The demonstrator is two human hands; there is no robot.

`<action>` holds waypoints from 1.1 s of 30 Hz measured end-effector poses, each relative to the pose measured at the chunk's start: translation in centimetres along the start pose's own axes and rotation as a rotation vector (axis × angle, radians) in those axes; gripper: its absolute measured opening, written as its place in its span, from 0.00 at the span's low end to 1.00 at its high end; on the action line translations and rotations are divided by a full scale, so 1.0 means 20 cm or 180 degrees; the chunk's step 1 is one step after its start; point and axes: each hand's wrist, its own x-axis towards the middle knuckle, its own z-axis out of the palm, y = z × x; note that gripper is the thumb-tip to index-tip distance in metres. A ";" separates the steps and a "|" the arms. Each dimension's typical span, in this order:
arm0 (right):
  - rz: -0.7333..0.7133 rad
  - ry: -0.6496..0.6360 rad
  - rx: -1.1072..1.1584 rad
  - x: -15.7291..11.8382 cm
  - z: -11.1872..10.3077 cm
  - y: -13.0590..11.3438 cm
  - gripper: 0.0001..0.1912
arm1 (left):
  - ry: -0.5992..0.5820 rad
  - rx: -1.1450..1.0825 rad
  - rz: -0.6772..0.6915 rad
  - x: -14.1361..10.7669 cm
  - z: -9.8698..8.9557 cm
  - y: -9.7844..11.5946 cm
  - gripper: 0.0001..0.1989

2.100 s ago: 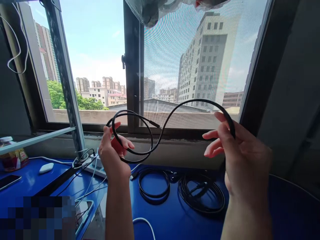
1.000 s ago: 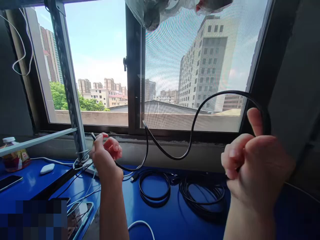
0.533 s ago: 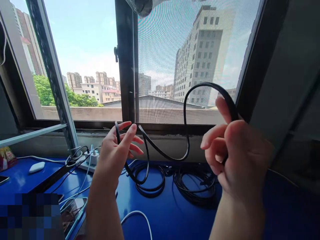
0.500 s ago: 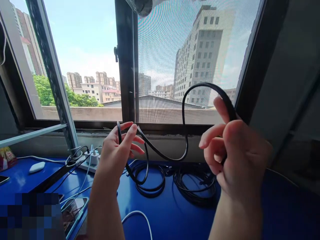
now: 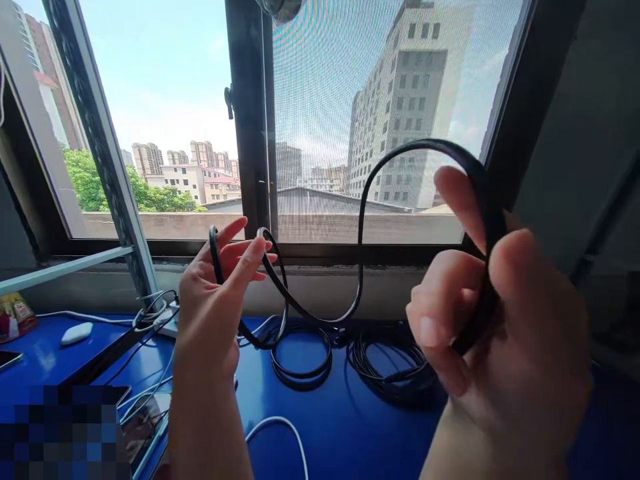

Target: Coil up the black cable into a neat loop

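A black cable (image 5: 361,220) stretches in loose curves between my two hands, above the blue tabletop. My left hand (image 5: 215,287) pinches it between thumb and fingers, and a loop of it passes over the palm and hangs below. Closer to the camera and to the right, my right hand (image 5: 505,327) grips another stretch between thumb and bent fingers, with the cable arching high over the index finger. Beneath the hands, a coiled black cable (image 5: 303,385) rests on the table, and a thicker black cable coil (image 5: 383,383) lies to its right. The held cable's ends cannot be made out.
The blue table (image 5: 325,440) runs along a window (image 5: 250,133). A white cable (image 5: 293,427) curves near the front. At left are a white rounded device (image 5: 77,333), tangled wires, a metal post (image 5: 107,160) and a phone (image 5: 10,359). A pixelated patch covers the lower left.
My right hand has moved right and nearer the camera, drawing the cable into a wider, higher arch. My left hand has shifted slightly left and up. The coils on the table stay put.
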 end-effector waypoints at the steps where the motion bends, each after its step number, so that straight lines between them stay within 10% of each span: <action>1: 0.0081 -0.0028 0.0120 0.01 -0.01 -0.01 0.15 | 0.0075 -0.0097 0.0090 -0.01 0.00 0.01 0.26; 11: -0.0033 -0.0078 0.0780 0.10 -0.05 0.15 0.16 | 0.0520 -0.0091 0.0333 0.00 -0.01 0.00 0.21; 15: 0.0372 -0.0956 0.0308 0.12 0.06 0.26 0.15 | -0.0008 0.0209 0.0237 -0.01 0.02 0.00 0.17; 20: 0.0261 -0.1045 -0.0364 0.12 0.12 0.33 0.13 | -0.0489 0.0538 -0.0011 -0.03 0.06 -0.01 0.11; 33: 0.0070 -0.0054 -0.1307 0.12 0.07 0.28 0.16 | 0.0354 0.0435 -0.0197 0.01 -0.01 -0.01 0.23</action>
